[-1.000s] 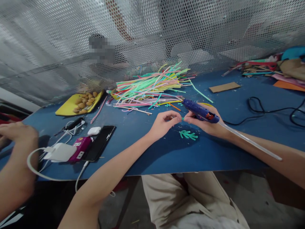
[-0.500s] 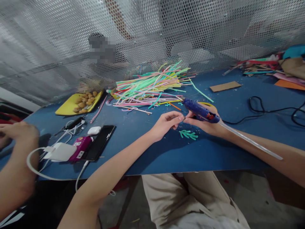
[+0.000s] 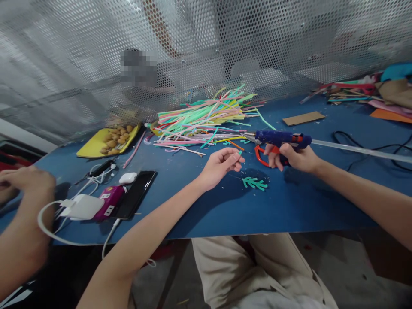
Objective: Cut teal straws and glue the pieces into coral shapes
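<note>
Glue gun (image 3: 279,137) clamped in R hand (image 3: 299,158), stick (image 3: 360,150) cropped, L hand (image 3: 222,166) pinched on mostly hidden green bit (image 3: 240,152)

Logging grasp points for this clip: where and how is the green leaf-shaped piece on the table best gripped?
Pinch the green leaf-shaped piece lightly across its central spine, probably from above: it lies flat on the blue table, and its slim side strips branch off that spine, so one gripped alone might bend.

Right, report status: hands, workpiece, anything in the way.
Left hand pinches small green piece. Right hand grips blue glue gun. Green leafy sprig on table, nearer edge. Red loop handle between hands, at right fingers.
</note>
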Tool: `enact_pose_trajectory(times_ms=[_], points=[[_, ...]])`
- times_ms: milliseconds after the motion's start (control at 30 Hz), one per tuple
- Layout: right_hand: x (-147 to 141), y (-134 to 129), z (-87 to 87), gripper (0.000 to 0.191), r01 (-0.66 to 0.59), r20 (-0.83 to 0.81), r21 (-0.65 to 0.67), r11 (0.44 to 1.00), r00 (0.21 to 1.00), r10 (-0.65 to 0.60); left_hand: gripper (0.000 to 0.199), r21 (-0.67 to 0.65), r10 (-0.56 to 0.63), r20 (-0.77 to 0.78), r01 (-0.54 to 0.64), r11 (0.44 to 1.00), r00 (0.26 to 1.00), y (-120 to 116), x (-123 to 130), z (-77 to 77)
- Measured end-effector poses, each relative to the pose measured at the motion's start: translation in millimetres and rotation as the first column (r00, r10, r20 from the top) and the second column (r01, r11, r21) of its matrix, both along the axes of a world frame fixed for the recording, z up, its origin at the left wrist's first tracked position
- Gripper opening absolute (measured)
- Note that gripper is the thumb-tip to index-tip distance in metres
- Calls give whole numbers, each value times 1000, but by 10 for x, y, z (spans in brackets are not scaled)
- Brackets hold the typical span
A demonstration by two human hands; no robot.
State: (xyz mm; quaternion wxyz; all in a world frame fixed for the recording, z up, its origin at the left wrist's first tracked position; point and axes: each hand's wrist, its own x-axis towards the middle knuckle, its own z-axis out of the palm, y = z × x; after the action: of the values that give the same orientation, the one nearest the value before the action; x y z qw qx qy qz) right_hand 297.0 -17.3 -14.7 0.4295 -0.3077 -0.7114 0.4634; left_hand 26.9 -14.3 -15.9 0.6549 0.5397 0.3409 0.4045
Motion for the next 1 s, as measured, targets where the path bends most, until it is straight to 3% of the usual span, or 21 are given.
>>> enact_pose_trajectory(times_ms=[167, 300, 367, 467, 567, 633, 800, 1000], points=[[160, 100, -20, 63, -106, 82, 13, 994, 991, 104, 52, 88, 28, -50, -23, 996, 998, 20, -22, -51], [140, 100, -7, 61, -161, 94, 71, 984, 984, 154, 43, 336, 144, -239, -58, 940, 960, 13, -64, -58], [121, 86, 5, 59, -174, 80, 103, 979, 983, 166, 34, 552, 280, -349, -45, 833, 894, 9, -96, -44], [120, 63, 25, 60, -141, 94, 116, 983, 987, 131, 22, 820, 513, -382, 27, 572, 769, 8, -157, 4], [138, 45, 36, 62, -129, 112, 98, 987, 987, 117, 14, 922, 627, -352, 140, 362, 695, 9, -219, 73], [142, 39, 26, 62, -135, 101, 114, 984, 987, 123, 12, 935, 656, -349, 201, 293, 669, 7, -247, 111], [124, 48, -56, 58, -147, 91, 166, 975, 987, 134, 10, 945, 662, -328, 234, 231, 674, -5, -250, 121], [114, 52, -110, 58, -139, 108, 146, 979, 986, 124, 11, 919, 625, -373, 180, 351, 686, -12, -215, 49]])
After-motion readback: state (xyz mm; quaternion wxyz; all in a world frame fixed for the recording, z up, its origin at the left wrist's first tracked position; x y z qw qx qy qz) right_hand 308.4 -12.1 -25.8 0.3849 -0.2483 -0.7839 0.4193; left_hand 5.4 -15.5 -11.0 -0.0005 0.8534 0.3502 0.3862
